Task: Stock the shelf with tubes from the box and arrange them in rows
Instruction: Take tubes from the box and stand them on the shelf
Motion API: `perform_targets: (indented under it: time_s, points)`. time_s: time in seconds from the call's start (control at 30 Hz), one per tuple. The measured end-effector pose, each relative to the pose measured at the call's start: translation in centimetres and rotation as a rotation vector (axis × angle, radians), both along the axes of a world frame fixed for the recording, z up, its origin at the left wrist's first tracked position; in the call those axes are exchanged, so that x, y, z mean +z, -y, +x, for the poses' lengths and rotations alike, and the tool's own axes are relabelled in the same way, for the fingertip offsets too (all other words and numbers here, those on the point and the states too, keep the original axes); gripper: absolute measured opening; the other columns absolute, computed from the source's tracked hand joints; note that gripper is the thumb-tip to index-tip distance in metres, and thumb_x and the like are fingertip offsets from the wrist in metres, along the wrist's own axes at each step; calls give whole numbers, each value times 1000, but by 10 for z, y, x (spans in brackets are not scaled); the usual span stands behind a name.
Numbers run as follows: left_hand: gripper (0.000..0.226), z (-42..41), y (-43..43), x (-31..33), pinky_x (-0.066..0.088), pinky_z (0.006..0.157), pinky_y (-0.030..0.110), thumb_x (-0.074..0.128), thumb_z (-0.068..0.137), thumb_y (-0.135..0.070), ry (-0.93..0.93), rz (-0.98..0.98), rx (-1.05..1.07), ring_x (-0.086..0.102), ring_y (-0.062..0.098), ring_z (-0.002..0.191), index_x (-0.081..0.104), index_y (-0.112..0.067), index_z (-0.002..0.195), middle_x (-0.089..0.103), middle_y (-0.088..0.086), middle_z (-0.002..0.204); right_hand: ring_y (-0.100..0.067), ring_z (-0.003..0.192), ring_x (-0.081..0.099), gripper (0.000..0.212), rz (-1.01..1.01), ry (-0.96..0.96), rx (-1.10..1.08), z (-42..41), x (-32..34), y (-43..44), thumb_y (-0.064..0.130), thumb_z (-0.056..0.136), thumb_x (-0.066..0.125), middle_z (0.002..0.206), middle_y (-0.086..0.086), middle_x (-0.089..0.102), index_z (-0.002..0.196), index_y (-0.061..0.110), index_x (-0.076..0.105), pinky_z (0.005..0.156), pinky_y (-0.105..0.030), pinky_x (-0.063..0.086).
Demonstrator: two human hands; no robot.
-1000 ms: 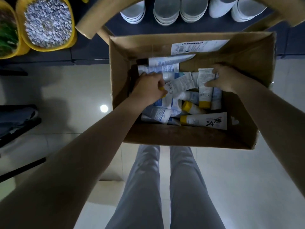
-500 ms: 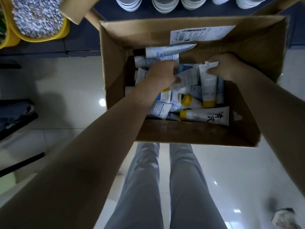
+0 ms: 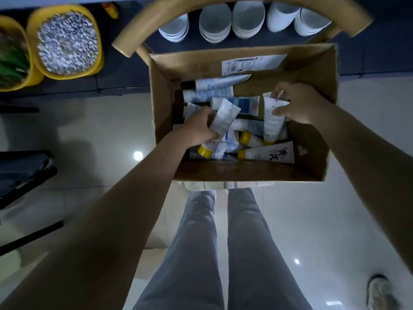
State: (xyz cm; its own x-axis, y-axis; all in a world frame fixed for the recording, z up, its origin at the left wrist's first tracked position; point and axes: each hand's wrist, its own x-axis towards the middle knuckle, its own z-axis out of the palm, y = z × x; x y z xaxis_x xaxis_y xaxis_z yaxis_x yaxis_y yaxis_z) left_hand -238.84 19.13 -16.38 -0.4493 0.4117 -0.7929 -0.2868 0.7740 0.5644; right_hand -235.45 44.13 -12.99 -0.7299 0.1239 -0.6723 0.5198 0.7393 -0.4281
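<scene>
Fingers of the left hand [image 3: 196,132] are curled round a white tube [image 3: 225,116], holding it tilted over the loose tubes [image 3: 250,128] heaped in the cardboard box [image 3: 162,104]. Further right, a lettered tube [image 3: 268,154] lies flat by the near wall. Thumb and fingers of the right hand [image 3: 296,104] pinch the flat end of a second tube [image 3: 273,121], cap pointing down into the heap. Beyond the box stand a pebble bowl [image 3: 67,41] at the left and white bowls [image 3: 214,21] further right.
</scene>
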Motion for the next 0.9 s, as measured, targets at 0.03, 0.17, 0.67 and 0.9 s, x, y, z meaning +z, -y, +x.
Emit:
perform_targets:
  time_s: [0.03,0.17,0.67,0.9]
  points:
    - [59,2,2,13,47,93,37,69,80,-10,-11,24,22,54,21,113,38,-16,130,53,3,120,-21,98,55,34,-1,-24,-10,7,14,0,10,81,71,117,-9,58,109,20,56,82,-41,53]
    - [74,3,6,88,45,86,29,66,80,-2,-64,188,137,54,18,111,27,-23,139,53,3,124,-17,99,51,41,-4,-180,-77,27,97,1,11,85,65,104,2,53,124,20,55,82,-29,43]
    - [20,-13,-82,378,56,76,50,55,92,-22,-676,536,-39,62,33,93,42,-31,102,62,10,97,-14,79,63,29,109,-639,-217,80,407,-71,11,86,64,101,-1,62,112,19,53,60,-15,53]
    - [19,20,-173,439,52,69,40,63,86,-15,-918,615,79,61,22,82,46,-20,93,61,-4,88,-17,78,66,27,184,-812,-229,122,468,-156,15,86,65,99,-4,64,110,14,53,65,-32,58]
